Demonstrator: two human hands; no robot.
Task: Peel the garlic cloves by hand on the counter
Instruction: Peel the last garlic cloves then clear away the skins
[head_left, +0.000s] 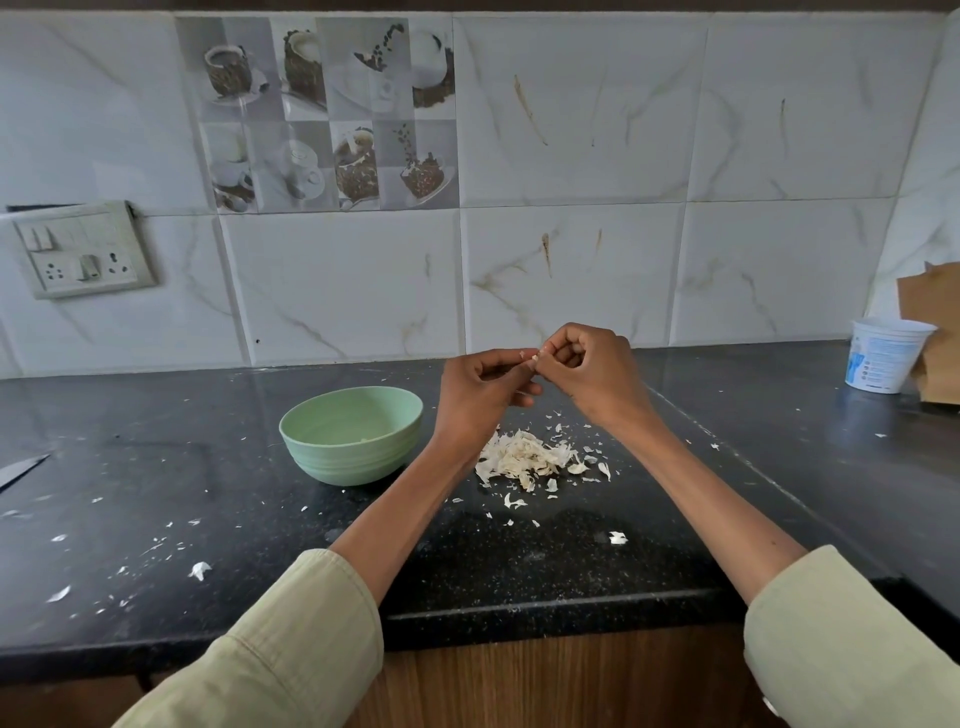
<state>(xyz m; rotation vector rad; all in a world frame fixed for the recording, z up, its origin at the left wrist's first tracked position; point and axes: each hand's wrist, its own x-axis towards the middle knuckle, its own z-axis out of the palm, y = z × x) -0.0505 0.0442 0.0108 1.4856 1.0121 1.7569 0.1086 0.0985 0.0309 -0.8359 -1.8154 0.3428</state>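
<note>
Above the black counter (519, 566), my left hand (480, 387) and my right hand (589, 371) meet fingertip to fingertip. Between them they pinch a small pale garlic clove (535, 357), mostly hidden by the fingers. Directly below the hands lies a heap of dry white garlic skins (524, 457). A pale green bowl (353, 434) stands to the left of my left forearm; a small pale piece shows inside it near the right wall.
Skin flakes are scattered over the counter, mostly at the front left. A knife blade tip (23, 470) pokes in at the left edge. A white plastic cup (883, 361) and brown paper (932, 332) stand at the back right. A tiled wall with a socket panel (83, 249) rises behind.
</note>
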